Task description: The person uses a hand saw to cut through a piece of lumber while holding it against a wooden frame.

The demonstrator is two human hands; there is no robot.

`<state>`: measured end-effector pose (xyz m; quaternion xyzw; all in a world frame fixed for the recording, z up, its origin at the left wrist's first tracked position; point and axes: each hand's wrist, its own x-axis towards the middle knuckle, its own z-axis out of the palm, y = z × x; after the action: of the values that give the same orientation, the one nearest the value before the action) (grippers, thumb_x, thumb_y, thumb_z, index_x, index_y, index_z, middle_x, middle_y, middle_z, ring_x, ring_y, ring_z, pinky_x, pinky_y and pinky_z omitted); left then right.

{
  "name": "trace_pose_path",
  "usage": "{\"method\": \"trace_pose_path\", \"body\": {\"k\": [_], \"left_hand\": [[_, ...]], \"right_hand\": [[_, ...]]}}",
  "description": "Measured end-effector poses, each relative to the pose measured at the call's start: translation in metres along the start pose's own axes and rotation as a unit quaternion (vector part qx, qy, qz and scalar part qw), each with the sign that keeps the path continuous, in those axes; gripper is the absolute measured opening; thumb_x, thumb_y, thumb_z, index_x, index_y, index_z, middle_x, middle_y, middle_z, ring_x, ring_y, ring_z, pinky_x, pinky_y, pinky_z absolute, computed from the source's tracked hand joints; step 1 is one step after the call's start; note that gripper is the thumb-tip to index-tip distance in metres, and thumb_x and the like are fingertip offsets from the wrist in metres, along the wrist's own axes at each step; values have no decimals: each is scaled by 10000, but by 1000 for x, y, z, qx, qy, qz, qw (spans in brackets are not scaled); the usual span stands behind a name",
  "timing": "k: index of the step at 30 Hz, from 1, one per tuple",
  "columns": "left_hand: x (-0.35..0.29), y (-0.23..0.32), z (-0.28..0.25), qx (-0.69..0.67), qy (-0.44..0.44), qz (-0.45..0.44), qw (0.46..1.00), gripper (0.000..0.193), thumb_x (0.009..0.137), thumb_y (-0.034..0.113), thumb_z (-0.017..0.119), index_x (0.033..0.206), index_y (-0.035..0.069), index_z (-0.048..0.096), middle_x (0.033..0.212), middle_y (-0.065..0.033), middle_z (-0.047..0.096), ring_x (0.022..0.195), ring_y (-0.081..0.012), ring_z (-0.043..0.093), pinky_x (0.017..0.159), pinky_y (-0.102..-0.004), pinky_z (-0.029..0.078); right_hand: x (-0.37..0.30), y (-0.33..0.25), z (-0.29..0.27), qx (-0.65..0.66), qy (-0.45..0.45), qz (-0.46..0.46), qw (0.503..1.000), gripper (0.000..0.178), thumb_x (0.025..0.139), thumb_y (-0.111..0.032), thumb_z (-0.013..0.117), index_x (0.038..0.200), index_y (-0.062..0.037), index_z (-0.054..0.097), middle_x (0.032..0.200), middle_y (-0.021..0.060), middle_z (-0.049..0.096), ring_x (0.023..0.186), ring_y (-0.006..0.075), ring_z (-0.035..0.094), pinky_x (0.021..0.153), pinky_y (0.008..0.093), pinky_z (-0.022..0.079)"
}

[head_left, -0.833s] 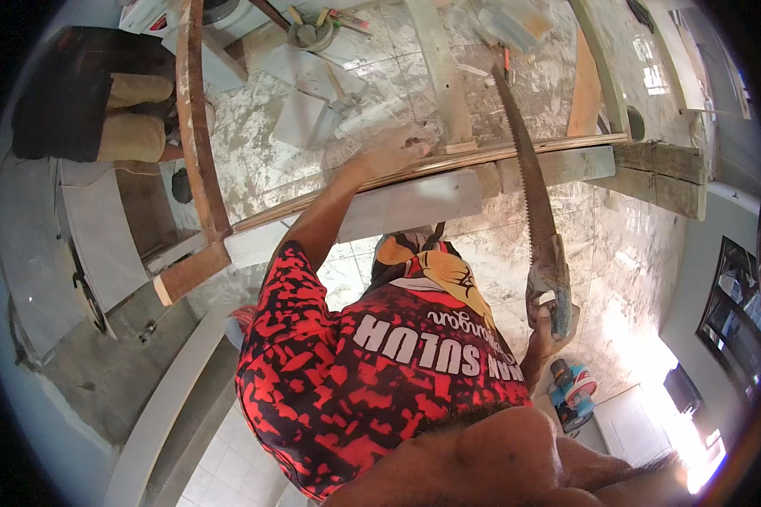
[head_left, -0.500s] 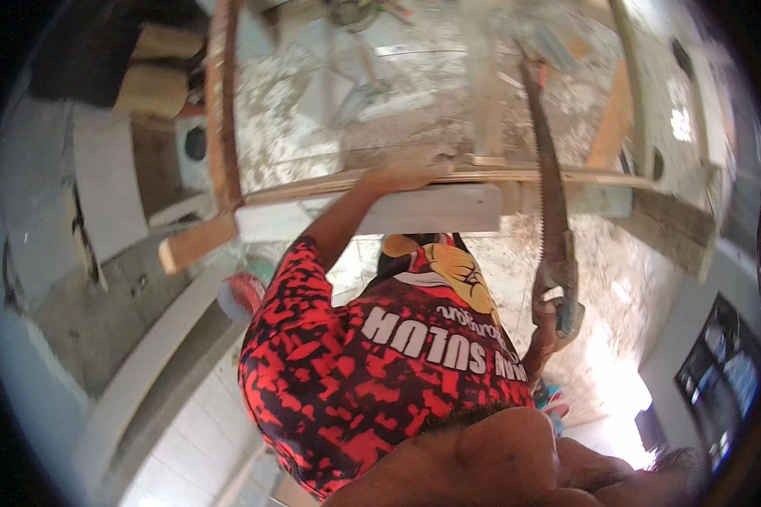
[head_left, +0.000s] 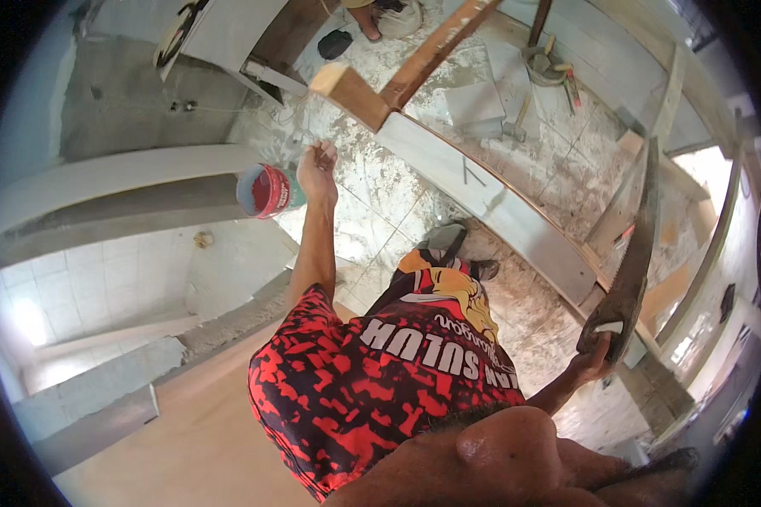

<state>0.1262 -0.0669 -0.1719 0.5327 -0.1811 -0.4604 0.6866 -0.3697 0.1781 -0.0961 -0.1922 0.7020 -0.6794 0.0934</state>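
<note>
Left hand: We see that the left hand (head_left: 317, 176) has left the bench-like board, where it lay a moment ago, and now hangs over the floor near the red bucket (head_left: 271, 193); its fingers are bent inward, and we cannot tell whether their tips meet or hold anything.
Right hand: We find the right hand (head_left: 596, 359) clamped around the handle of the saw (head_left: 642, 232), as before.
Saw: Its blade points up and away, by the right end of the white-faced board (head_left: 516, 224); we cannot tell whether they touch.
Board: It runs obliquely from the brown timber (head_left: 435, 52), the view having turned leftward.
Consequence: We judge that sawing is paused, the left hand no longer steadying anything on the board.
</note>
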Motion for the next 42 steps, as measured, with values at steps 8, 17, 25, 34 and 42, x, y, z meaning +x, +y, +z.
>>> {"method": "trace_pose_path", "body": {"k": [8, 17, 25, 34, 42], "left_hand": [[99, -68, -5, 75, -104, -87, 988, 327, 913, 256, 478, 1092, 4, 583, 1011, -77, 619, 946, -178, 571, 845, -311, 436], [94, -70, 14, 114, -406, -165, 891, 626, 967, 490, 230, 1331, 17, 418, 1351, -150, 432, 1270, -264, 377, 1074, -359, 244], [97, -85, 11, 183, -449, -86, 870, 625, 975, 477, 222, 1342, -1, 389, 1367, -188, 403, 1293, -293, 345, 1083, -353, 224], [97, -88, 22, 252, -457, -55, 851, 588, 985, 429, 218, 1328, -12, 401, 1370, -187, 406, 1290, -296, 353, 1084, -343, 230], [95, -101, 20, 247, -439, -15, 864, 605, 974, 472, 213, 1314, 24, 436, 1326, -186, 460, 1227, -325, 435, 1020, -386, 321]], "right_hand": [[-31, -2, 43, 8, 30, -19, 999, 208, 745, -112, 676, 874, 22, 584, 641, 47, 528, 553, 133, 480, 507, 273, 385], [-64, -40, 102, -97, 80, -16, 992, 356, 689, -137, 681, 960, 73, 590, 810, 112, 588, 667, 185, 554, 542, 280, 456], [-62, -61, 179, -71, 6, -57, 996, 379, 680, -84, 672, 1005, 92, 588, 722, 86, 569, 590, 174, 535, 525, 284, 442], [-84, -62, 215, -85, 1, -37, 996, 248, 664, -88, 688, 858, 21, 578, 653, 71, 555, 538, 164, 511, 503, 298, 421], [-81, -51, 204, -78, -29, -43, 996, 356, 687, -70, 655, 1006, 72, 586, 759, 74, 582, 636, 171, 552, 558, 295, 464]]}}
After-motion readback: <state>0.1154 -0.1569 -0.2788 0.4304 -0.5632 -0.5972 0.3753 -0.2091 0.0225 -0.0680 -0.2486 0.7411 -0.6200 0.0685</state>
